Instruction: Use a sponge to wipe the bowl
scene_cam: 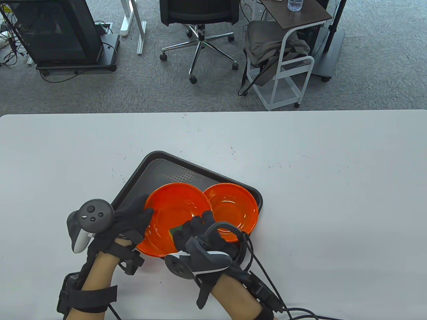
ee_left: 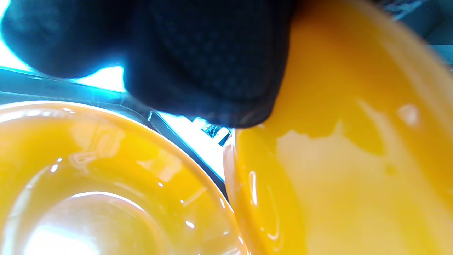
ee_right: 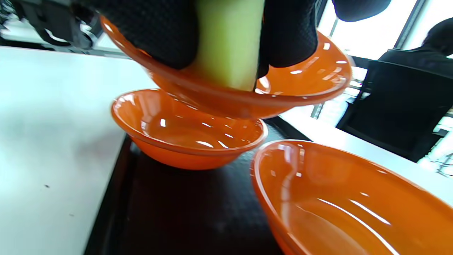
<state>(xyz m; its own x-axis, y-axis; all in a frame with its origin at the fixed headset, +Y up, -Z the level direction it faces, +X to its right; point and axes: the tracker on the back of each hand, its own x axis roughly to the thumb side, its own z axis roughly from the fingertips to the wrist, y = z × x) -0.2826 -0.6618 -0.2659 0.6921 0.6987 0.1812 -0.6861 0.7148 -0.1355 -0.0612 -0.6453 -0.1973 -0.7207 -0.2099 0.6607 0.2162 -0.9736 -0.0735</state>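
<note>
while the left hand (scene_cam: pixel 128 221) grips the rim of the raised orange bowl (scene_cam: pixel 173 213) above the black tray (scene_cam: pixel 160 166), thumb curled inside, the right hand (scene_cam: pixel 196 231) pinches a yellow-green sponge (ee_right: pixel 228 42) against the bowl's inner wall. two more orange bowls (ee_right: pixel 191 141) sit on the tray beneath it.

- You are working in an office or lab room, at a white table (scene_cam: pixel 300 150) on grey carpet (scene_cam: pixel 100 93).
- Beyond your table stands a black swivel chair (scene_cam: pixel 199 15) on a chrome star base with castors.
- To its right sits a white-framed rolling side cart (scene_cam: pixel 290 66) with a wood top.
- At the far left you have a black equipment stand (scene_cam: pixel 63 33) with loose cables.
</note>
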